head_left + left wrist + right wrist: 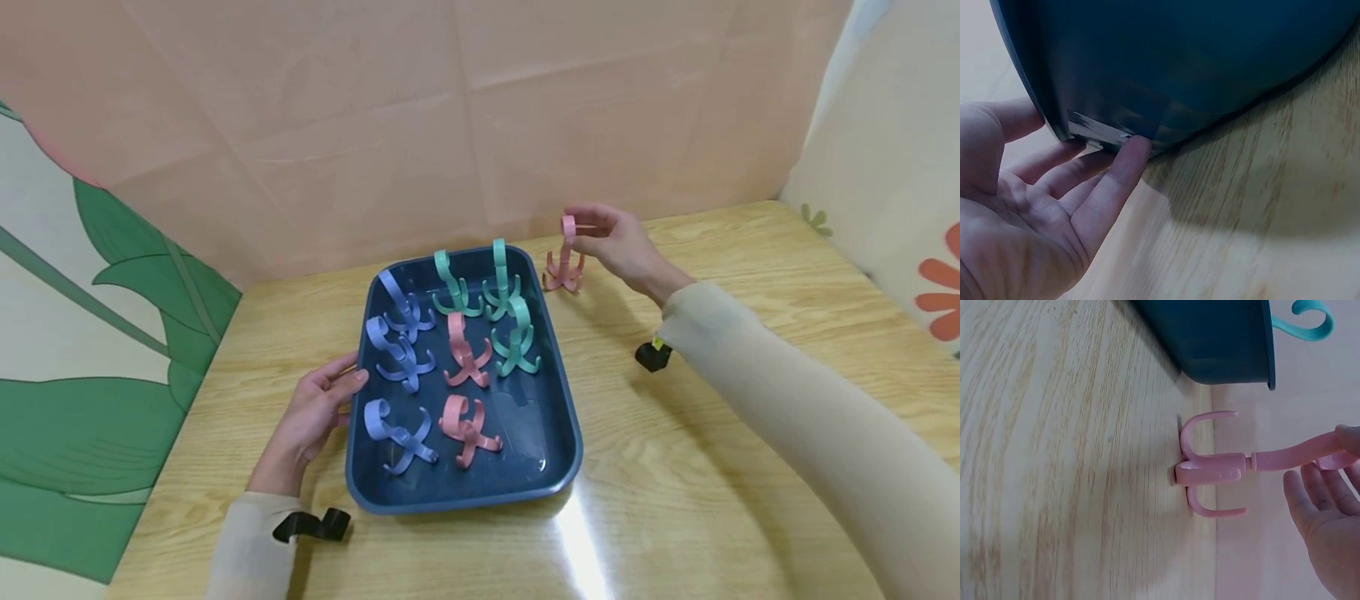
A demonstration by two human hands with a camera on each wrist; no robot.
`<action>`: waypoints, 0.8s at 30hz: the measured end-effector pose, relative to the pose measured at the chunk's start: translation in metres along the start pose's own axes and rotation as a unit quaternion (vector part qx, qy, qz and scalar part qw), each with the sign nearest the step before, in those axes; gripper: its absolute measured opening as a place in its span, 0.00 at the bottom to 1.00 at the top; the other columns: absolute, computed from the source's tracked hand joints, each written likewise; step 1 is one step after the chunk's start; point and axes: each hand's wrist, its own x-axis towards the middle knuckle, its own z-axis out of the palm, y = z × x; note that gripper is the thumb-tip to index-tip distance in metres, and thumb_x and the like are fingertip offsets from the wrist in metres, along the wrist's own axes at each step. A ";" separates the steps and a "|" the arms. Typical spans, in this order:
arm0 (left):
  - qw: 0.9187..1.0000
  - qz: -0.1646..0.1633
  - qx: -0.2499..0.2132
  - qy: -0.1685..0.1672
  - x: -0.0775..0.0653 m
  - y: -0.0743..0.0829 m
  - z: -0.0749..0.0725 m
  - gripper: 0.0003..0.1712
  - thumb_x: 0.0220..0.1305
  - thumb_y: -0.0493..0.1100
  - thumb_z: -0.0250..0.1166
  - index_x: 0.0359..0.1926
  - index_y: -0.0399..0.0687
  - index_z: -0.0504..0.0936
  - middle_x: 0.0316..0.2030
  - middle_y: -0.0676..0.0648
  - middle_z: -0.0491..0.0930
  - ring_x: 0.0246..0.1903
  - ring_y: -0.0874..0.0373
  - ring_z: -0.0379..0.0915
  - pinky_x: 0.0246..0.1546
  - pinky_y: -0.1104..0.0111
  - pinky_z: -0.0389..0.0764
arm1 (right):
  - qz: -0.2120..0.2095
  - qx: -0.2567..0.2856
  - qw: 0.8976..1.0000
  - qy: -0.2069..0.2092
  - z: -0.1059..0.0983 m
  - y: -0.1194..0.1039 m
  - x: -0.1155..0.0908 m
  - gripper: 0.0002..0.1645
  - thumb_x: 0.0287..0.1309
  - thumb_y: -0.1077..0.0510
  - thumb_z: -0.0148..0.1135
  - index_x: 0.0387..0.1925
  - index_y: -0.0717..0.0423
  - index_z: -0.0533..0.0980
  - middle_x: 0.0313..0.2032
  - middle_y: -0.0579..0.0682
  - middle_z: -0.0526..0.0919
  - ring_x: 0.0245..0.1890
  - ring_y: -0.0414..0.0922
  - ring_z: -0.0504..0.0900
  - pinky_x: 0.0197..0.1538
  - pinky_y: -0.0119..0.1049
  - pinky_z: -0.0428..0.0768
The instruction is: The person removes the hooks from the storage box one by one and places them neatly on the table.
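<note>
My right hand (626, 250) pinches the curled top of a pink four-prong rotating hanger hook (566, 265) just right of the tray's far corner. In the right wrist view this hook (1213, 467) is upright, its pronged base right at the tabletop. My left hand (315, 410) holds the dark blue tray (528, 425) by its left side. The left wrist view has the thumb at the rim and fingertips against the outer wall (1197, 81). Inside the tray are three blue hooks (408, 440), three green hooks (516, 337) and two pink hooks (468, 429).
The wooden table (675, 500) meets a pink-covered wall (360, 125) behind the tray. A leaf-patterned panel (97, 417) stands at the left, a flower-patterned one (885, 167) at the right. Black camera mounts (652, 357) hang from both sleeves.
</note>
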 end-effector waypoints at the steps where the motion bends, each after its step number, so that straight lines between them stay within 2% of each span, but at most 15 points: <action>1: 1.000 0.001 0.000 0.000 0.000 0.000 0.000 0.31 0.75 0.49 0.59 0.74 0.48 0.66 0.63 0.38 0.75 0.51 0.53 0.82 0.44 0.59 0.85 | 0.001 -0.003 1.000 -0.002 -0.001 0.000 0.000 0.31 0.69 0.60 0.62 0.71 0.54 0.68 0.66 0.59 0.71 0.65 0.54 0.72 0.68 0.50 0.69; 7: 1.000 0.000 0.002 0.001 -0.001 0.000 0.000 0.31 0.75 0.49 0.59 0.74 0.48 0.67 0.64 0.38 0.75 0.52 0.53 0.81 0.44 0.59 0.84 | -0.005 -0.027 1.000 0.000 -0.007 -0.005 -0.006 0.38 0.67 0.55 0.65 0.74 0.52 0.63 0.72 0.53 0.65 0.72 0.53 0.63 0.70 0.52 0.65; 12: 1.000 -0.002 0.002 0.002 -0.004 0.000 -0.001 0.31 0.75 0.49 0.59 0.74 0.49 0.66 0.64 0.38 0.75 0.53 0.51 0.81 0.45 0.58 0.84 | -0.047 -0.046 0.998 0.023 -0.004 -0.017 -0.020 0.40 0.65 0.54 0.67 0.74 0.49 0.63 0.74 0.48 0.62 0.74 0.50 0.58 0.71 0.52 0.63; 16: 1.000 -0.003 0.006 0.004 -0.005 0.000 -0.002 0.31 0.75 0.49 0.59 0.75 0.49 0.66 0.64 0.38 0.75 0.54 0.52 0.80 0.45 0.58 0.84 | -0.091 -0.021 0.995 0.035 0.007 -0.028 -0.037 0.36 0.64 0.58 0.68 0.71 0.53 0.67 0.70 0.48 0.67 0.72 0.49 0.62 0.70 0.52 0.65; 19: 1.000 -0.001 0.006 0.005 -0.006 -0.001 -0.003 0.31 0.75 0.49 0.59 0.74 0.49 0.66 0.64 0.38 0.75 0.53 0.52 0.80 0.45 0.59 0.84 | -0.122 0.005 0.992 0.030 0.018 -0.032 -0.048 0.32 0.63 0.62 0.68 0.67 0.58 0.70 0.67 0.51 0.72 0.69 0.51 0.67 0.68 0.51 0.68; 24: 1.000 0.008 0.003 0.004 -0.006 -0.003 -0.004 0.31 0.75 0.49 0.59 0.74 0.47 0.66 0.63 0.38 0.76 0.53 0.51 0.81 0.45 0.58 0.84 | -0.145 0.037 0.989 -0.011 0.039 -0.034 -0.066 0.29 0.62 0.67 0.67 0.64 0.59 0.72 0.61 0.54 0.75 0.62 0.51 0.73 0.62 0.41 0.76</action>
